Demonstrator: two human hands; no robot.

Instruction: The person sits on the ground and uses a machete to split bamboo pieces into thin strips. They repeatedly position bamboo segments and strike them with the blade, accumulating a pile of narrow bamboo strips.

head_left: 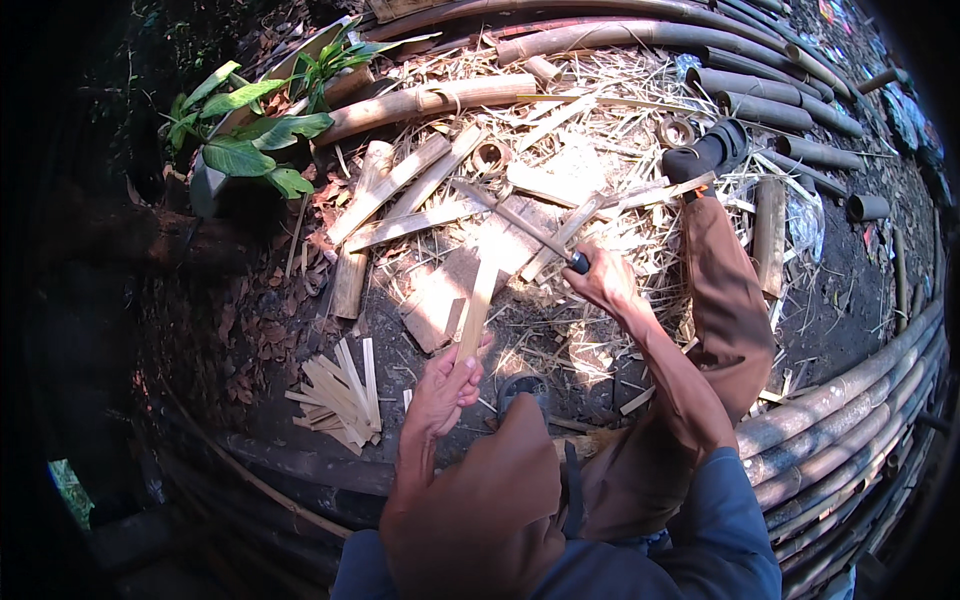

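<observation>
We see the left hand [445,392] at the near end of a bamboo strip [480,305], its fingers curled and pinching the strip against the thumb; the far part is thus left free, pointing away from the person over a flat board [427,308]. We cannot tell whether strip and board touch. The right hand [607,281] wraps its fingers around the handle of a knife [530,229], whose blade points far and left; this grip, we judge, gives firm control and keeps the fingers off the edge. We find thin slats [335,397] heaped left of the left hand, probably for easy reach, and shavings [655,238] strewn to the right.
</observation>
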